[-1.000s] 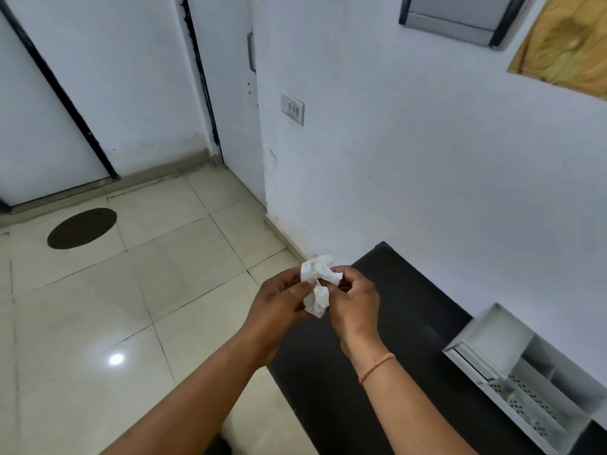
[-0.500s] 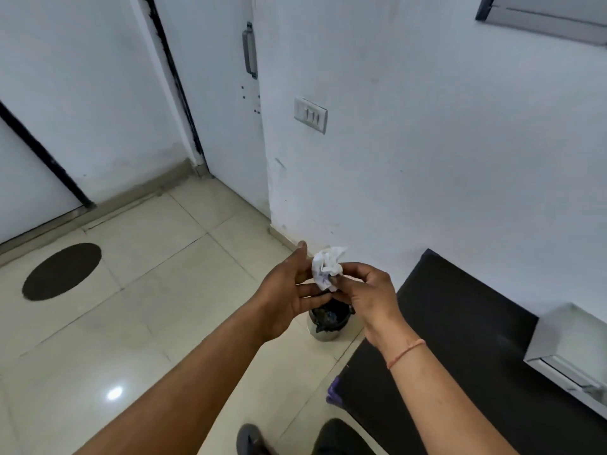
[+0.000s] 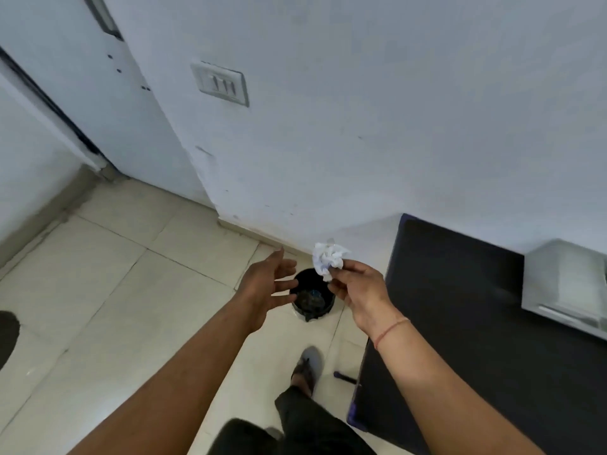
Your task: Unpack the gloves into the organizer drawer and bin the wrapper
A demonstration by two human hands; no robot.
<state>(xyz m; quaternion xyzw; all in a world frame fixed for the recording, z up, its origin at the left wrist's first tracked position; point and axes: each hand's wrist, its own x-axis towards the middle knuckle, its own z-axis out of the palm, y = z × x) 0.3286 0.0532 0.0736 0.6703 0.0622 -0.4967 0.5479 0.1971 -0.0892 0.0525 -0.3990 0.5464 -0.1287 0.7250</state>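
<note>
The right hand [image 3: 356, 292] is pinching a crumpled white wrapper [image 3: 328, 260] between thumb and fingertips, the ball of it sticking up and out past the fingers toward the wall. The wrapper is hanging in the air above the far rim of a small black bin [image 3: 312, 302] that is standing on the tiled floor [image 3: 131, 290] close to the white wall [image 3: 361, 142]. Dark rubbish is lying inside the bin. The left hand [image 3: 266, 285] is spreading wide open with nothing in it, palm turned toward the right hand, its fingertips reaching over the bin's near-left edge and staying clear of the wrapper. To the right, a black table [image 3: 476, 323] is carrying a white organizer drawer [image 3: 565, 284] at its far edge, well apart from both hands. A thin orange thread [image 3: 392, 330] is circling the right wrist. A sandalled foot [image 3: 307, 366] is showing on the floor below the bin.
</note>
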